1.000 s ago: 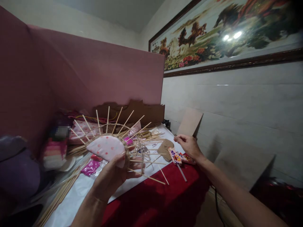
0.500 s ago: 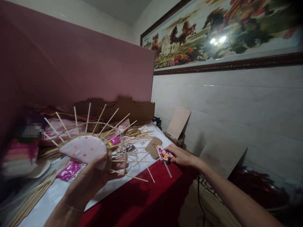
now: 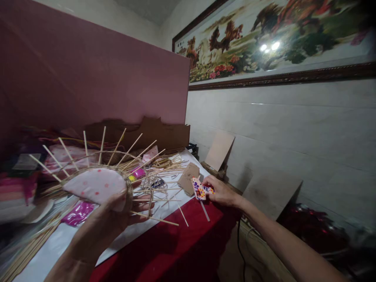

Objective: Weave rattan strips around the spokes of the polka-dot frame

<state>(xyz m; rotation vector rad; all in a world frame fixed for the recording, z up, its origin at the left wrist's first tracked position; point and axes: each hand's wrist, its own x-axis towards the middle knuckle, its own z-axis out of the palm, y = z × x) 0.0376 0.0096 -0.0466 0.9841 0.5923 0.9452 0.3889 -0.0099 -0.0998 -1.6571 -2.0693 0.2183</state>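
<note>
My left hand grips a half-made woven piece: a pink dotted fabric pad ringed with cane, thin wooden sticks fanning out all round it. It is held up above the table. My right hand reaches out to the table's right edge and is closed on a small flowered tool with a white strip hanging below it.
The table has a red cloth and a white sheet strewn with loose sticks, cardboard pieces and a pink packet. A pink board stands behind. A framed horse picture hangs on the wall.
My right hand came down from above the table onto the flowered tool and closed on it, lifting it slightly. The left hand kept hold of the woven piece; the view swung right.
</note>
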